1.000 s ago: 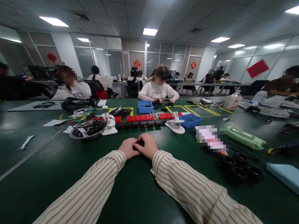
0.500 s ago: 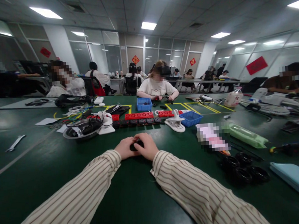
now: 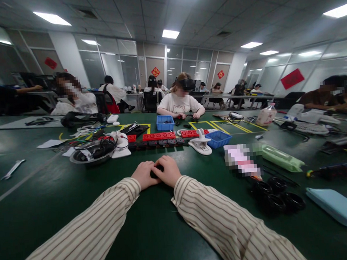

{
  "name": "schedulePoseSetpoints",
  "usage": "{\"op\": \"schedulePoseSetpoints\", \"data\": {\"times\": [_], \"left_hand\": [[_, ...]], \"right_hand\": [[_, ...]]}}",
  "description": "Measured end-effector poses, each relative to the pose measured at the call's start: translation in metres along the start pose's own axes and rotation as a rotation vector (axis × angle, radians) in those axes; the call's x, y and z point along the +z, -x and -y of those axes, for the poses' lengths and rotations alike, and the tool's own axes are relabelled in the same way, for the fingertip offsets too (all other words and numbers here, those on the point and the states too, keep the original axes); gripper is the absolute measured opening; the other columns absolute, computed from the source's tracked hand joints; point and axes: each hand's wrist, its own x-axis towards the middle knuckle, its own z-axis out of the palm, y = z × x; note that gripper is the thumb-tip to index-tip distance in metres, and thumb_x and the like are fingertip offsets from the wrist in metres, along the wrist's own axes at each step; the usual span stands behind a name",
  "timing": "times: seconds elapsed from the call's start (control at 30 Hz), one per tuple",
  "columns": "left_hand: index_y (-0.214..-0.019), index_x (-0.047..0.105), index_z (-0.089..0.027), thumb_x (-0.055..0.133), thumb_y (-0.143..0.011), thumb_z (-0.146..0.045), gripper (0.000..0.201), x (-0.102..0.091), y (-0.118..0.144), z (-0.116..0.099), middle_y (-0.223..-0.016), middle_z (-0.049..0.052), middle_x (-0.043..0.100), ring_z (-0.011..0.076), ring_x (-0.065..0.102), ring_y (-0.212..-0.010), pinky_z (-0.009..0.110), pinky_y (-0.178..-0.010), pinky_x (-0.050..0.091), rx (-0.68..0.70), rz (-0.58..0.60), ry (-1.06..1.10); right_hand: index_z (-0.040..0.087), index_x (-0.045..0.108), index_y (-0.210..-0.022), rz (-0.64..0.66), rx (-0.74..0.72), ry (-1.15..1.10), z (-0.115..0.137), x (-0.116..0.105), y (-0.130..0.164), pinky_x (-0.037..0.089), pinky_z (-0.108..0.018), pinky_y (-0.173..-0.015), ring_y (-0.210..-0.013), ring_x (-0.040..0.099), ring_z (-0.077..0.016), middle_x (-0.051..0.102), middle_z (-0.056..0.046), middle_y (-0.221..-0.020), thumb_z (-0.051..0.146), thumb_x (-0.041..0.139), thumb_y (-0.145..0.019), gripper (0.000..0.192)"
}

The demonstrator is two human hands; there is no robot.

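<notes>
Close together over the green table (image 3: 157,234), my left hand (image 3: 145,175) and my right hand (image 3: 169,170) are closed around a small black object (image 3: 157,170). The fingers cover most of it, so its kind cannot be made out. Both hands touch at the fingertips. Beyond them lies a row of red blocks (image 3: 159,136) above a row of black pieces (image 3: 166,142). A white clip stand (image 3: 200,144) stands to the right of that row, beside a blue bin (image 3: 218,138).
A clear bowl of black parts (image 3: 92,153) and a wrench (image 3: 12,170) lie left. On the right are black rings (image 3: 275,202), a light blue case (image 3: 339,205) and a green pouch (image 3: 282,158). Across the table, a person (image 3: 180,101) wearing a headset sits behind another blue bin (image 3: 165,123).
The view has shifted slightly, so the table items sit a little further left. Both hands stay on the black object, which shows less between the fingers now.
</notes>
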Motion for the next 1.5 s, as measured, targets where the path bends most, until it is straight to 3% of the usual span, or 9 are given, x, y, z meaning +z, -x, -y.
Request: {"op": "schedulePoseSetpoints", "data": {"times": [0.1, 0.27, 0.4, 0.5, 0.7, 0.9, 1.17, 1.3, 1.5], "left_hand": [[-0.094, 0.057, -0.016, 0.063, -0.061, -0.030, 0.036, 0.003, -0.001, 0.010, -0.092, 0.005, 0.059, 0.0231, 0.054, -0.089, 0.034, -0.084, 0.041, 0.087, 0.011, 0.117], [-0.088, 0.059, -0.016, 0.063, -0.060, -0.026, 0.031, 0.002, -0.002, 0.017, -0.091, 0.005, 0.059, 0.0229, 0.054, -0.089, 0.034, -0.084, 0.042, 0.103, 0.056, 0.198], [-0.098, 0.058, -0.018, 0.065, -0.061, -0.032, 0.040, -0.003, 0.000, 0.009, -0.098, 0.005, 0.059, 0.0235, 0.054, -0.092, 0.035, -0.085, 0.043, 0.058, 0.052, 0.189], [-0.102, 0.057, -0.019, 0.064, -0.064, -0.037, 0.043, -0.005, 0.002, 0.000, -0.103, 0.006, 0.058, 0.0248, 0.053, -0.095, 0.037, -0.087, 0.040, 0.039, 0.036, 0.105], [-0.090, 0.057, -0.016, 0.064, -0.063, -0.044, 0.040, -0.002, 0.002, -0.005, -0.092, 0.007, 0.058, 0.0259, 0.054, -0.090, 0.040, -0.083, 0.041, -0.086, -0.003, -0.030], [-0.083, 0.058, -0.016, 0.062, -0.064, -0.035, 0.027, -0.003, 0.000, 0.003, -0.089, 0.006, 0.058, 0.0233, 0.054, -0.086, 0.037, -0.082, 0.042, -0.042, 0.014, 0.034], [-0.093, 0.059, -0.017, 0.061, -0.061, -0.026, 0.034, 0.000, -0.001, 0.019, -0.093, 0.006, 0.059, 0.0234, 0.054, -0.091, 0.035, -0.085, 0.042, 0.087, 0.043, 0.208], [-0.099, 0.057, -0.017, 0.064, -0.060, -0.032, 0.042, 0.000, -0.001, 0.017, -0.103, 0.008, 0.058, 0.0263, 0.052, -0.101, 0.038, -0.093, 0.039, 0.061, 0.034, 0.234], [-0.098, 0.054, -0.017, 0.065, -0.060, -0.048, 0.051, -0.004, 0.002, 0.008, -0.099, 0.008, 0.058, 0.0263, 0.055, -0.095, 0.039, -0.088, 0.041, 0.009, 0.017, 0.170]], "right_hand": [[0.017, 0.057, -0.077, 0.014, -0.077, -0.079, -0.002, 0.000, 0.000, 0.036, -0.028, -0.076, -0.081, 0.048, -0.0153, 0.055, -0.001, -0.079, 0.017, 0.060, -0.076, 0.004], [0.017, 0.057, -0.076, 0.067, -0.167, -0.124, 0.002, -0.003, 0.001, 0.036, -0.029, -0.078, -0.082, 0.049, -0.0156, 0.058, -0.001, -0.080, 0.004, 0.052, -0.073, 0.014], [0.017, 0.057, -0.084, 0.027, -0.156, -0.109, 0.007, -0.006, 0.003, 0.036, -0.030, -0.081, -0.086, 0.048, -0.0163, 0.058, -0.003, -0.085, 0.015, 0.053, -0.080, 0.006], [0.016, 0.056, -0.090, -0.018, -0.088, -0.066, 0.008, -0.007, 0.003, 0.036, -0.030, -0.080, -0.087, 0.048, -0.0170, 0.056, -0.004, -0.089, 0.024, 0.057, -0.081, 0.012], [0.017, 0.053, -0.086, -0.028, 0.057, 0.023, 0.003, -0.001, 0.002, 0.036, -0.029, -0.076, -0.083, 0.047, -0.0167, 0.053, -0.003, -0.086, 0.035, 0.058, -0.080, 0.019], [0.018, 0.053, -0.079, -0.005, 0.070, 0.065, 0.001, 0.001, 0.001, 0.036, -0.029, -0.073, -0.080, 0.047, -0.0166, 0.051, -0.002, -0.082, 0.036, 0.062, -0.076, 0.021], [0.017, 0.057, -0.081, 0.076, -0.112, -0.065, 0.006, -0.004, 0.001, 0.037, -0.029, -0.080, -0.085, 0.048, -0.0164, 0.057, -0.002, -0.084, 0.011, 0.057, -0.073, 0.010], [0.017, 0.055, -0.093, 0.043, -0.089, -0.064, 0.007, -0.006, 0.003, 0.037, -0.031, -0.083, -0.090, 0.048, -0.0177, 0.057, -0.004, -0.092, 0.018, 0.056, -0.077, 0.016], [0.017, 0.051, -0.100, -0.036, 0.051, -0.022, 0.007, -0.008, 0.003, 0.036, -0.032, -0.083, -0.092, 0.048, -0.0184, 0.054, -0.005, -0.098, 0.034, 0.056, -0.081, 0.026]]}}
